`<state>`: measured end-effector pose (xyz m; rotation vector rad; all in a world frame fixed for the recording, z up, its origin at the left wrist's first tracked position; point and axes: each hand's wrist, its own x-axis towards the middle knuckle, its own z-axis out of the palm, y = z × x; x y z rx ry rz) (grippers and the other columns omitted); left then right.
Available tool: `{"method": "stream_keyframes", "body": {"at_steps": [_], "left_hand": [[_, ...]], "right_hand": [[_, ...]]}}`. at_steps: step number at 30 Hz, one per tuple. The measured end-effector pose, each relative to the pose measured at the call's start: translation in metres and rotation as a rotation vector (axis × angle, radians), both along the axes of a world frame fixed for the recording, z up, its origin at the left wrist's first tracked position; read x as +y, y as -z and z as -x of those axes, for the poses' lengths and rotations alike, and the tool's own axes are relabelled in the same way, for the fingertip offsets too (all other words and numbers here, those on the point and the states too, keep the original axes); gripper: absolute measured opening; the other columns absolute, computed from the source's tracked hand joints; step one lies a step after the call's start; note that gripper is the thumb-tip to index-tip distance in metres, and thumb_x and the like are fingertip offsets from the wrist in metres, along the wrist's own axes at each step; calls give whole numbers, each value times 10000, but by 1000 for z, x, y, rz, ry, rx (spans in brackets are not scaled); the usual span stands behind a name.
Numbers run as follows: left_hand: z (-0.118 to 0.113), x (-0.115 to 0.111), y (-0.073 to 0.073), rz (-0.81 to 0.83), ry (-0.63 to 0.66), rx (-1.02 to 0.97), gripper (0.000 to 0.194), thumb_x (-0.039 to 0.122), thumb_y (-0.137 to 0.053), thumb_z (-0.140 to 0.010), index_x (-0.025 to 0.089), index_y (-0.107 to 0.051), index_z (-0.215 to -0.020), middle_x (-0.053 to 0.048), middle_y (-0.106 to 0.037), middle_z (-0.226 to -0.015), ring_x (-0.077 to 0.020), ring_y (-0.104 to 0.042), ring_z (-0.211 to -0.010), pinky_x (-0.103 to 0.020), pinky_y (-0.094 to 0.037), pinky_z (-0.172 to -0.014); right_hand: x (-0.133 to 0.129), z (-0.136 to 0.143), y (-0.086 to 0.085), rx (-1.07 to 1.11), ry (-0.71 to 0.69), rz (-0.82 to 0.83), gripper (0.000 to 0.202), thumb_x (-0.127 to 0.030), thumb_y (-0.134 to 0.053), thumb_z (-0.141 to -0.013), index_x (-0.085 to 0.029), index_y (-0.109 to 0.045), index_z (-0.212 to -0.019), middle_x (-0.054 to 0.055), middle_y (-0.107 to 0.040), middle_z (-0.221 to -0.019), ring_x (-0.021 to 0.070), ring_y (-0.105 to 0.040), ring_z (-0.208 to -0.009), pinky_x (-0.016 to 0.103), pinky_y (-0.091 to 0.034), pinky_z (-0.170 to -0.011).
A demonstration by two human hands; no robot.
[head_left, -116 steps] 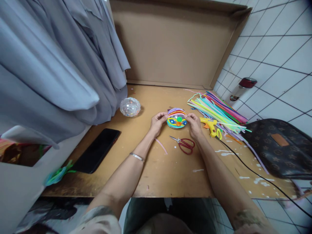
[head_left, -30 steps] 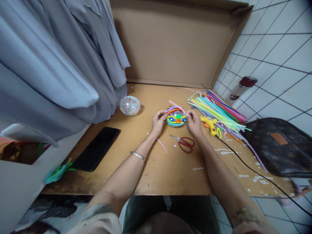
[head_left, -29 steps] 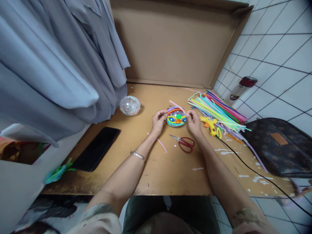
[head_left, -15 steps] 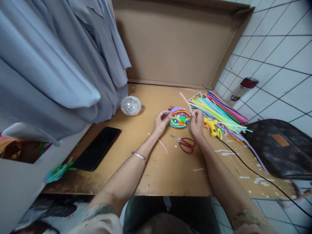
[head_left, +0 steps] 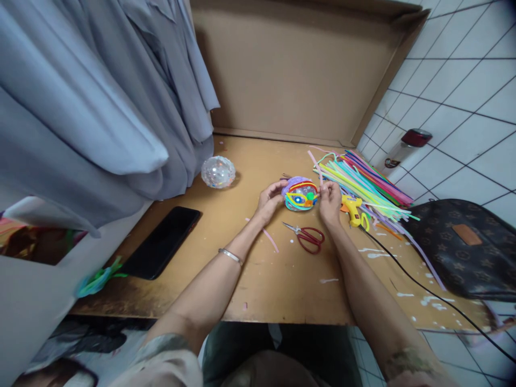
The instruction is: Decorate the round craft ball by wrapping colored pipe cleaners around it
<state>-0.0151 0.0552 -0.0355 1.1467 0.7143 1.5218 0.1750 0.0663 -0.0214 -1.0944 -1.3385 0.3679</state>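
A clear ball covered with coloured pipe cleaners (head_left: 300, 194) carries a face of blue eyes, an orange beak and a green dot. My left hand (head_left: 269, 203) grips its left side, fingers curled on the purple part. At the ball's right side my right hand (head_left: 330, 201) pinches a pale pink pipe cleaner (head_left: 316, 164), whose free end sticks up and away. Red-handled scissors (head_left: 308, 238) lie on the table just below the ball. To the right of my right hand rests a yellow glue gun (head_left: 353, 209).
A heap of pipe cleaners (head_left: 363, 180) lies at the back right, beside a dark patterned bag (head_left: 463, 247). A second clear ball (head_left: 218, 172) and a black phone (head_left: 161, 243) are on the left. Cardboard (head_left: 282, 70) stands behind; the glue gun's cord (head_left: 423, 294) crosses the right side.
The decorated ball has turned a little to the right between my hands, so its right eye is now mostly hidden. The pink pipe cleaner stays in my right hand.
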Motion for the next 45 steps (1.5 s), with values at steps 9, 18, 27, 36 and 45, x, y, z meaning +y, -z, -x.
{"method": "stream_keyframes", "body": {"at_steps": [9, 18, 27, 36, 45], "left_hand": [[-2, -5, -6, 3, -15, -8, 382, 278, -795, -606, 183, -727, -969, -82, -724, -1172, -256, -637, -1108, -400, -487, -997], [-4, -5, -6, 58, -65, -21, 449, 462, -856, -625, 181, -695, -935, -72, -728, -1038, -213, -648, -992, -358, -497, -929], [-3, -2, -2, 14, -88, 23, 519, 489, -873, -600, 180, -667, -963, -87, -708, -1079, -233, -646, -1035, -384, -491, -957], [-4, 0, 2, -32, -94, 74, 559, 547, -853, -617, 175, -673, -992, -114, -708, -1144, -236, -648, -1060, -382, -505, -957], [-8, -3, 1, -98, -158, 97, 914, 552, -863, -615, 223, -442, -1357, -114, -681, -1150, -230, -648, -1054, -368, -499, -940]], "right_hand": [[0, 1, 0, -7, 1, 12, 144, -351, -461, -905, -252, -453, -801, -15, -553, -714, 167, -522, -639, 312, -433, -641], [-4, 1, -3, -83, 7, 6, 150, -362, -473, -901, -246, -472, -805, -16, -536, -714, 174, -519, -665, 324, -438, -689], [-5, 4, -7, -96, -30, -24, 212, -390, -505, -869, -216, -625, -883, 41, -669, -830, 211, -596, -773, 353, -489, -747], [-11, 8, -18, -27, 15, -55, 205, -414, -479, -912, -234, -552, -845, -34, -513, -676, 155, -496, -638, 304, -439, -673], [-17, 11, -29, -187, -46, -168, 238, -403, -427, -963, -243, -550, -839, 22, -548, -824, 201, -545, -824, 364, -462, -797]]}}
